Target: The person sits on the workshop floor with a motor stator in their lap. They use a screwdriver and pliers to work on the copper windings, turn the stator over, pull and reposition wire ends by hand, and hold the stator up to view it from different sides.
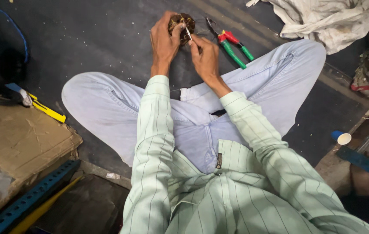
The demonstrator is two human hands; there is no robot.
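Coil (pixel 184 24) of brown wire sits near the top centre, gripped by the left hand (pixel 165 41); the right hand (pixel 204 54) pinches a thin white strip (pixel 188 33) against it, pliers (pixel 230 43) just beside.

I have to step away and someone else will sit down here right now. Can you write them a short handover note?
Left hand grips the round brown wound part, held up in front of the crossed legs.
Right hand pinches a thin pale strip against the part's edge.
Pliers with red and green handles lie on the dark floor just right of the hands, untouched.
Done: cannot tell how far the part is worked.
Left: the strip is only partly in.
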